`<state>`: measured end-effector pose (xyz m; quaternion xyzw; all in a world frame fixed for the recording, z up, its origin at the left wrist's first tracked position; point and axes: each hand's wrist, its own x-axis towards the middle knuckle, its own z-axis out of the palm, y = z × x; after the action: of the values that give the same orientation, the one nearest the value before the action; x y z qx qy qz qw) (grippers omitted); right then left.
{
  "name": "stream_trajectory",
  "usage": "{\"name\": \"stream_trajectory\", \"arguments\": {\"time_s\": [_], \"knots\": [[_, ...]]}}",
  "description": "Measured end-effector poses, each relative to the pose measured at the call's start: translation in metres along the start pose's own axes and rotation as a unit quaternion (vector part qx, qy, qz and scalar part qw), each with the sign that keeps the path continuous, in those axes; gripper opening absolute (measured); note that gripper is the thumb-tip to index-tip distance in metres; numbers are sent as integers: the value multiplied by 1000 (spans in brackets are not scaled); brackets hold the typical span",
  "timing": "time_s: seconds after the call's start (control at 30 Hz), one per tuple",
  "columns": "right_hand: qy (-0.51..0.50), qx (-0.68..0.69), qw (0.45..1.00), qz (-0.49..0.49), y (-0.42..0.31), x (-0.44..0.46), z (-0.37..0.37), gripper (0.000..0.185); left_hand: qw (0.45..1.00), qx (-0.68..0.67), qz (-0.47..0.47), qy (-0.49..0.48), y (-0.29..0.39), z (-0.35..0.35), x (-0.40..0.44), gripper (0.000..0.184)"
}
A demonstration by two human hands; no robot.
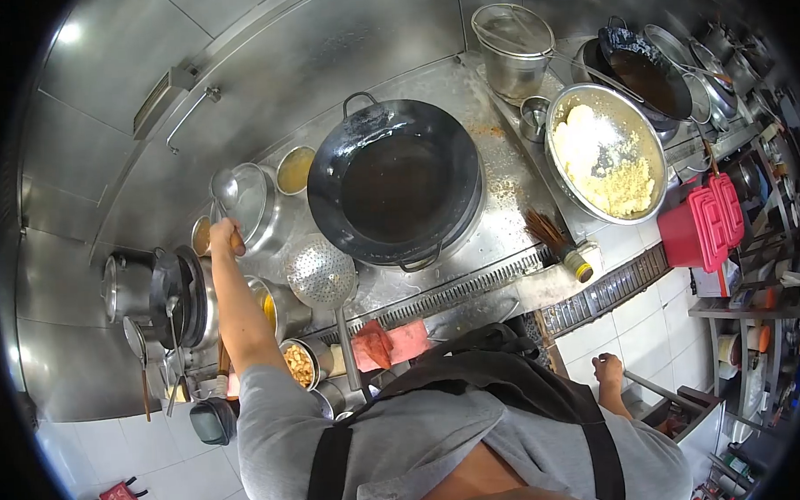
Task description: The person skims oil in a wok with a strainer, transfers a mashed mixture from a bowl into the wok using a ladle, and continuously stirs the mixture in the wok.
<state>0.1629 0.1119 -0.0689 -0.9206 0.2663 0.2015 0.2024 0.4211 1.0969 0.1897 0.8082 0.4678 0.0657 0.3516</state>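
My left hand (226,237) is closed around the handle of a ladle (225,187), at the left of the stove. The ladle's round bowl is over a pot with a mesh strainer (250,202). A small bowl of brown contents (201,236) is beside this hand. To its right a large black wok (398,184) sits on the burner, with dark liquid or a dark surface at its bottom. My right hand (608,368) hangs low at my right side over the floor, its fingers loosely curled and nothing visible in them.
A perforated skimmer (320,270) lies in front of the wok, near a red cloth (394,343). A bamboo brush (554,243) rests by the drain grate. A steel bowl of yellowish food (606,155), a pink bin (694,226) and another wok (645,69) are at right.
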Motion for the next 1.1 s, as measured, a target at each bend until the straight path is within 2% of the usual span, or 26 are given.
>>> {"name": "stream_trajectory", "arguments": {"time_s": [0.07,0.17,0.2,0.23,0.27,0.3,0.33,0.37,0.4,0.47,0.57,0.63,0.7,0.8,0.9,0.93,1.0,1.07,1.1], "knots": [[-7,7,1000,7,-2,-12,-10,36,999,36,-30,12,-14,5,-4,22],[42,-20,999,-28,-2,-8,-9,36,1000,5,0,-13,-37,16,9,19],[-3,38,998,53,-19,-16,-23,34,988,-132,-18,-76,-43,18,7,14],[-2,42,998,56,-23,-17,-27,34,954,-263,-34,-139,-47,20,7,9],[-3,44,997,61,-23,-21,-28,34,952,-271,-27,-139,-46,21,3,9],[-3,44,997,65,-28,-25,-32,34,893,-428,-56,-132,-44,25,-3,7],[-4,43,997,69,-31,-27,-34,34,807,-571,-85,-123,-41,29,-10,11],[1,54,996,67,-27,-27,-31,34,700,-697,-112,-112,-40,31,-12,17],[-3,64,994,85,-24,-28,-28,34,698,-698,-109,-113,-37,30,-13,17],[-9,74,994,81,-16,-30,-23,34,640,-754,-92,-117,-33,26,-17,14],[-15,53,996,65,7,-27,-7,34,645,-749,-57,-143,-21,14,-27,11],[-37,60,994,87,-5,-37,-19,34,652,-742,-51,-147,-6,8,-30,11],[-44,70,992,96,-3,-31,-18,35,658,-720,1,-221,23,4,-29,11],[-44,89,989,113,7,-12,-5,35,679,-693,10,-242,81,8,-32,13],[-38,106,987,115,20,12,12,34,649,-696,-38,-304,140,13,-16,9],[-39,123,984,127,21,18,14,34,630,-708,-60,-313,162,17,-15,22],[-41,121,982,137,7,23,3,35,630,-715,-93,-287,201,30,-7,58],[-31,127,985,110,6,23,-2,35,601,-710,-92,-355,231,47,-16,76],[-19,126,986,104,6,22,-3,35,602,-708,-98,-357,245,57,-29,76]]}}
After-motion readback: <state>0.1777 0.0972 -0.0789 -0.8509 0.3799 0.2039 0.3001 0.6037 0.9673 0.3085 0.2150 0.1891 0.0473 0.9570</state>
